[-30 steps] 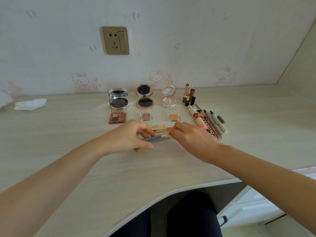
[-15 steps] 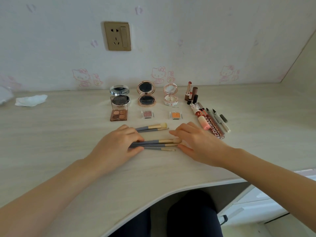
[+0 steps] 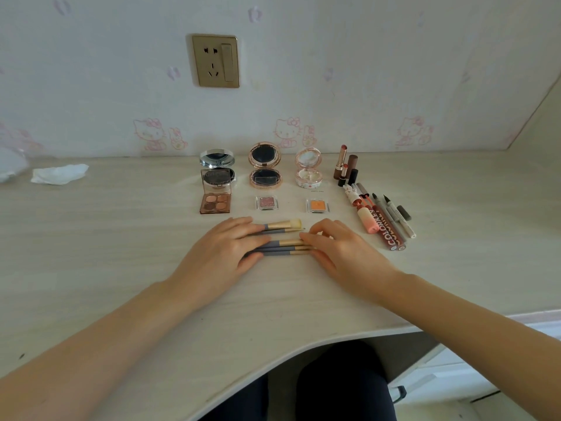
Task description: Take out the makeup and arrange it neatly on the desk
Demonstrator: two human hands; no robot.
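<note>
From the head camera, the only view, the makeup brushes [image 3: 280, 243] lie on the desk [image 3: 121, 238] in the front row of the layout, long axes running left to right, blue-grey handles toward the person's left and gold ferrules and bristle tips toward the right. They fall into two small clusters: a farther pair, one with a pale fluffy head [image 3: 293, 223], and a nearer bundle of what looks like three, though the fingers hide enough that the count is uncertain.

The left hand [image 3: 224, 253] rests flat over the handle ends, fingers straight and pressing down, gripping nothing. The right hand [image 3: 340, 250] comes in from the other side, its fingers only slightly bent and their tips touching the ferrule ends of the nearer bundle; it appears to nudge rather than pinch. The brushes thus sit directly between the two hands, each hand capping one end of the long axis.

The coming move likely turns on that: squaring the ends means pushing along the axis, left hand steadying and right hand tapping the tips even. The farther pair lies just beyond the left fingertips, nearer that hand.

Behind, three open compacts [image 3: 265, 165], a four-pan palette [image 3: 215, 203] and two single shadows [image 3: 266, 202] stand in rows, with lipsticks [image 3: 346, 165] and pens [image 3: 391, 217] to the right.
</note>
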